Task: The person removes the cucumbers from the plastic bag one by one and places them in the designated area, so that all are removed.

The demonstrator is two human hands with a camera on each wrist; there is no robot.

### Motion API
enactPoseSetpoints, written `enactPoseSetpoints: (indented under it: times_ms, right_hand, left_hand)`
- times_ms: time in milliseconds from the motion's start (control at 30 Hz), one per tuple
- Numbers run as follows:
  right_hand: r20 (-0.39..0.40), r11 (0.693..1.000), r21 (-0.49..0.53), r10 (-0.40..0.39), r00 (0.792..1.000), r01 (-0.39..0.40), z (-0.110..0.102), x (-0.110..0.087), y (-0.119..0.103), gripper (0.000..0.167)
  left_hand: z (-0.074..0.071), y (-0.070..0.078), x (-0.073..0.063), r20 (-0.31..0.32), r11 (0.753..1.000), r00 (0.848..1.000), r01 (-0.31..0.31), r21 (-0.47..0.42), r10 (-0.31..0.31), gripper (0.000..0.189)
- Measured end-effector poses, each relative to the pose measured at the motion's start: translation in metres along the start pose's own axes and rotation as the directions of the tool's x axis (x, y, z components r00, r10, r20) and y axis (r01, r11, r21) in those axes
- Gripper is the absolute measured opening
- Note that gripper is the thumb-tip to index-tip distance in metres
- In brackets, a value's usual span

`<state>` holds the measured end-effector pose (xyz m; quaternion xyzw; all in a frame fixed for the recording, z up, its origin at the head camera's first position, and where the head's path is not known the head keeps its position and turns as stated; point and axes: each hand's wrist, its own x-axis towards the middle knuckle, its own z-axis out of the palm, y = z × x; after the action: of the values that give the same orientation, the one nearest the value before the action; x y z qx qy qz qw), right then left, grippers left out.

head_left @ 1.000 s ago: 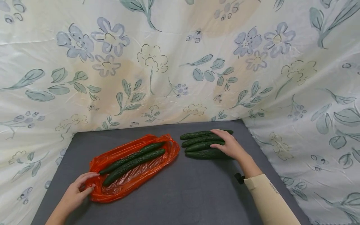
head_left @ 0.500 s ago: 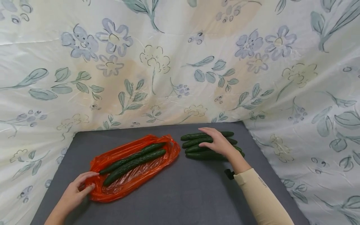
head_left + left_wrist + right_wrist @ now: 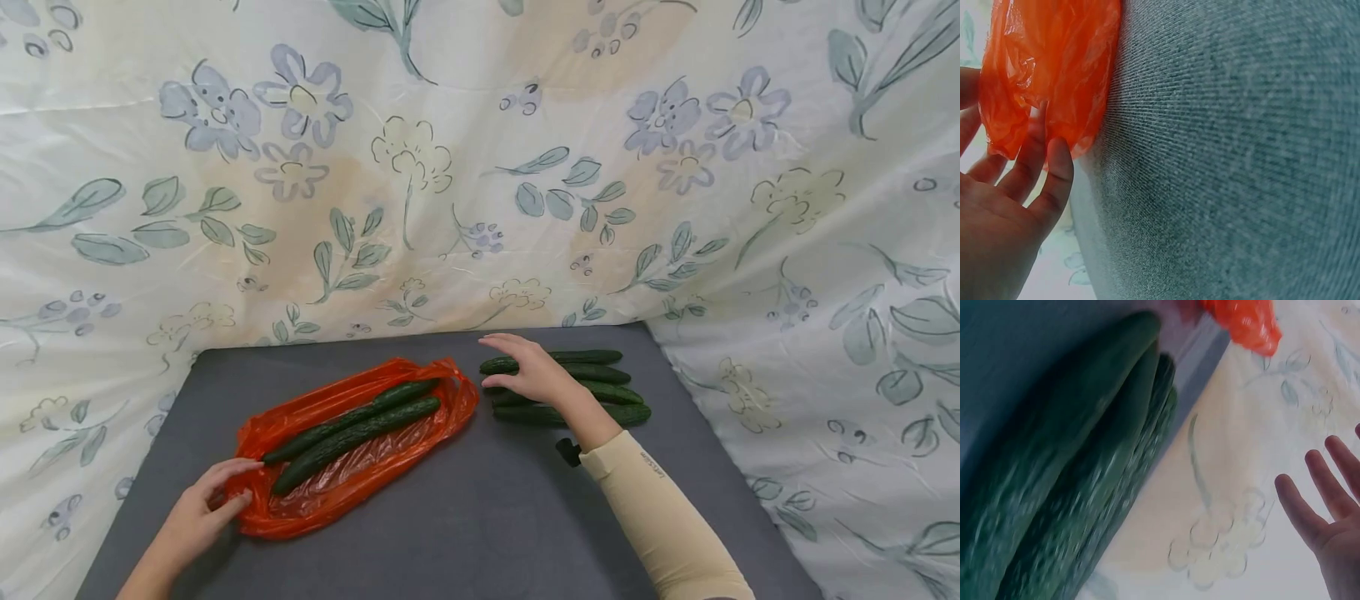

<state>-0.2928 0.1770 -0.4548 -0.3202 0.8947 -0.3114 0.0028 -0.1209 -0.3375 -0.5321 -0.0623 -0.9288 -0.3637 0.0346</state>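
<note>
In the head view a red plastic bag (image 3: 300, 407) lies at the left of the grey table, with two dark green cucumbers (image 3: 360, 440) side by side on it. My left hand (image 3: 197, 515) holds the bag's near left end between thumb and fingers; in the left wrist view its fingers (image 3: 1059, 172) bend against the crinkled plastic. On the right lies a row of several cucumbers (image 3: 618, 414). Above the row's left part is my right hand (image 3: 534, 373), hiding some of it. The right wrist view shows its fingers (image 3: 1329, 481) spread, with nothing in them.
The grey table (image 3: 450, 533) runs back to a floral cloth (image 3: 435, 183) that hangs behind it and down the right side. A small black device (image 3: 567, 452) sits at my right wrist, beside the beige sleeve (image 3: 660, 508).
My right hand has moved left over the cucumber row, uncovering the cucumbers' right ends. The left hand and the bag have stayed in place.
</note>
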Motion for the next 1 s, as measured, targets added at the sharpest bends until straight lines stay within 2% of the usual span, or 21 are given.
enactPoseSetpoints:
  times_ms: [133,333,567,667,767,1000]
  right_hand:
    - [0.039,0.999,-0.008,-0.041,0.998,0.041,0.012,0.011,-0.011,0.07]
    - [0.108,0.999,-0.007,-0.033,0.994,0.034,0.024,0.027,-0.032,0.071]
    - [0.179,0.997,-0.052,-0.045,0.983,0.055,0.046,0.047,-0.055,0.069]
    - [0.231,0.994,-0.084,-0.052,0.971,0.073,0.059,0.053,-0.06,0.07]
    - [0.282,0.993,-0.086,-0.058,0.958,0.085,0.073,0.057,-0.064,0.071]
    - [0.294,0.992,-0.097,-0.046,0.955,0.078,0.096,0.067,-0.066,0.066]
  left_hand:
    - [-0.001,0.0,0.0,0.004,1.0,1.0,0.002,0.008,-0.002,0.033]
    - [-0.001,0.0,0.0,0.008,1.0,1.0,0.012,0.009,-0.012,0.033]
    - [0.0,0.0,0.001,-0.014,1.0,1.0,-0.024,0.01,0.024,0.031]
    - [0.0,0.0,0.002,-0.008,0.999,0.999,-0.035,0.003,0.035,0.032]
    - [0.0,0.001,0.001,-0.003,1.0,1.0,-0.019,0.004,0.019,0.032]
    - [-0.001,0.001,0.002,0.017,1.0,1.0,0.009,0.016,-0.01,0.033]
